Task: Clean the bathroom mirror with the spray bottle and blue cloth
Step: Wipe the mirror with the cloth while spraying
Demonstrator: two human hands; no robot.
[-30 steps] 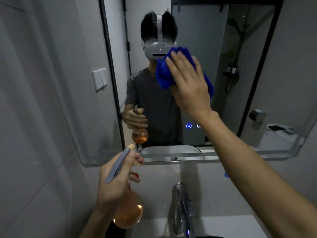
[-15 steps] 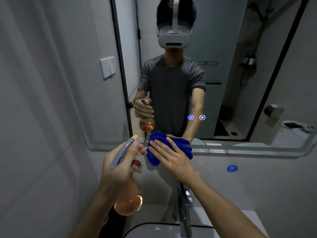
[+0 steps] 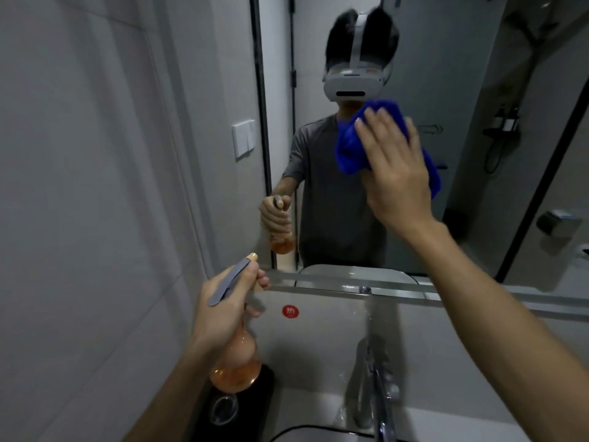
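Blue cloth [image 3: 350,148]: bunched under right hand [image 3: 395,173], fingers spread flat, pressing it on mirror [image 3: 478,90].
Spray bottle [image 3: 236,362]: gripped by left hand [image 3: 223,311], below mirror.

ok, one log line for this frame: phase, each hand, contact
phase: wiping | right hand: presses blue cloth on mirror | left hand: grips spray bottle, off mirror

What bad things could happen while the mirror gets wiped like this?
The left hand holds the spray bottle by its neck above a dark thing on the counter edge; it might knock that over if it drops lower. The right hand presses the blue cloth flat on the mirror, and the bunched cloth could slip out and fall toward the tap.
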